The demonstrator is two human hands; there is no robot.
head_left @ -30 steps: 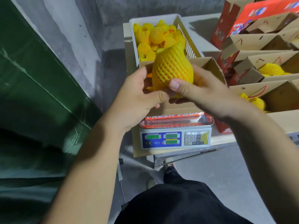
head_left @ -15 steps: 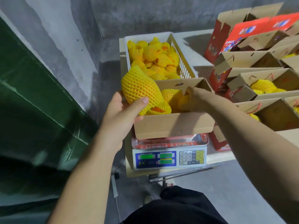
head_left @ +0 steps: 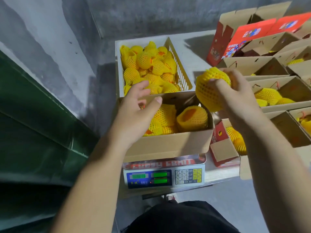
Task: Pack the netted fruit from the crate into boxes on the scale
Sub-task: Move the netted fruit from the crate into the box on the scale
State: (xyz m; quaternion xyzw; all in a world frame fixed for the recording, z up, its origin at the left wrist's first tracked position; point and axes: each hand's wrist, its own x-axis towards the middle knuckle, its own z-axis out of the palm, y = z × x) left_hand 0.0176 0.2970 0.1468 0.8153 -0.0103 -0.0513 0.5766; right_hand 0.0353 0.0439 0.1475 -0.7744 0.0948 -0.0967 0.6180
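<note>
netted fruit [head_left: 208,91] (gripped) beyond box rim [head_left: 168,145]

The scale [head_left: 164,178], at the table's near edge, carries a keypad [head_left: 181,177] with the digits 7 8 9, 4 5 6, 1 2 3 and 0 set in rows. Its green displays [head_left: 159,177] show no figures that can be made out. Red lettering on the scale's pan rim [head_left: 165,163] is smeared; it cannot be read surely. The print on the red cartons [head_left: 235,46] at the far right corner is too small to read.
</note>
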